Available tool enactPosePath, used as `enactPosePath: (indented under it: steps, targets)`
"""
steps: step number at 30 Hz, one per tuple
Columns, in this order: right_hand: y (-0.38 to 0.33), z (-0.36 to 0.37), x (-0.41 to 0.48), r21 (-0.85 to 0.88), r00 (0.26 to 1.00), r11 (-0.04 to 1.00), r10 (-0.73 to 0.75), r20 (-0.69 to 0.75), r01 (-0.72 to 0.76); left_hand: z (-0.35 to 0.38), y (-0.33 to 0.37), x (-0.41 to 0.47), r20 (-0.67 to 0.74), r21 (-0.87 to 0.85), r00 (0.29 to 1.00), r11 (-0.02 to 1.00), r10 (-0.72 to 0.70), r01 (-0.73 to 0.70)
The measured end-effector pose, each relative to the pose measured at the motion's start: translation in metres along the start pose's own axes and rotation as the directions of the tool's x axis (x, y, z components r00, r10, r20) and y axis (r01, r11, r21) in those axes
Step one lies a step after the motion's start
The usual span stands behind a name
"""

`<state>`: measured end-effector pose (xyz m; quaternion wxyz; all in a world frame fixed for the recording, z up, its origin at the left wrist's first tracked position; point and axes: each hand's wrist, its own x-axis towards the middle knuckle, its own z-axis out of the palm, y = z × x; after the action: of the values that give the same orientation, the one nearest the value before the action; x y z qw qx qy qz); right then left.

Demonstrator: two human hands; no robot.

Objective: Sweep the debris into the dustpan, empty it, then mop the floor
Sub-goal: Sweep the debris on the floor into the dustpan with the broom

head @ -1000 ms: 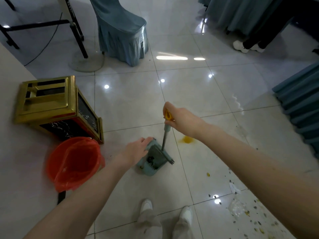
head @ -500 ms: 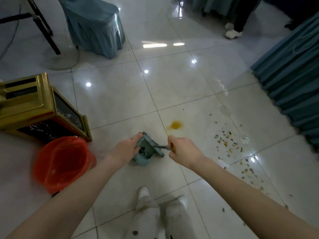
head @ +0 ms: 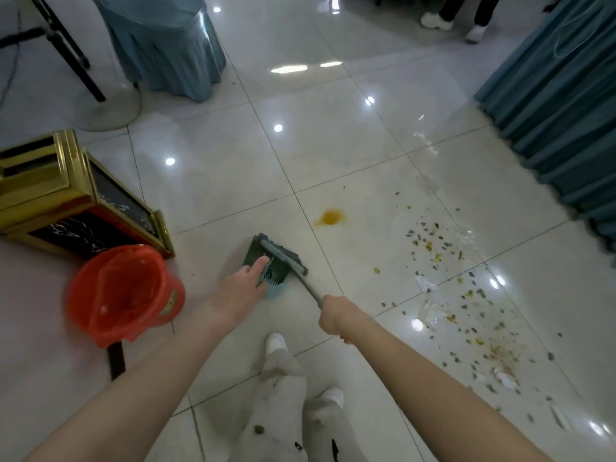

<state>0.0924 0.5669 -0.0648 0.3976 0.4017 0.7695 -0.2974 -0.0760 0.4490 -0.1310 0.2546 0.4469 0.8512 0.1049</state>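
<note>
Pale tiles (head: 213, 388) show nearly everything left to do. The right hand (head: 336, 316) curls tightly round the broom handle (head: 308, 290), and the left hand (head: 243, 285) lays straight fingers on the dustpan (head: 266, 261) just ahead of the feet. Debris (head: 466, 295) lies unswept, well to the right. An orange stain (head: 331, 217) awaits mopping. A red bucket (head: 171, 300) sits left, beside a gold bin (head: 40, 195).

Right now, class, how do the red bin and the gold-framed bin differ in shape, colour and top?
Shape: the red bin is round; the gold-framed bin is boxy.
Colour: the red bin is all red, liner included; the gold-framed bin has black marbled panels.
Top: the red bin gapes open; the gold-framed bin has a slotted gold cover.
Both sit side by side on the tiled floor.
</note>
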Motion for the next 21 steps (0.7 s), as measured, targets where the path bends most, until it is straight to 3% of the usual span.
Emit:
enactPosePath:
  steps: [2,5,15,21]
  targets:
    - [0.016,0.023,-0.002,0.088,1.000,0.996,0.013,0.014,-0.015,0.008,0.007,-0.013,-0.032,-0.015,0.999,1.000,-0.012,0.011]
    - [0.043,0.050,-0.009,0.174,0.995,0.984,-0.006,-0.097,0.023,0.016,0.012,-0.030,-0.082,0.036,0.997,0.999,-0.018,0.021]
    - [0.166,0.106,-0.070,0.173,0.942,0.985,0.041,-0.334,0.019,0.019,0.042,-0.046,-0.149,0.118,0.989,0.993,0.018,0.000]
    - [0.224,0.105,-0.097,0.175,0.903,0.984,0.103,-0.416,-0.032,0.025,0.075,-0.035,-0.091,0.131,0.984,0.981,0.156,-0.143]
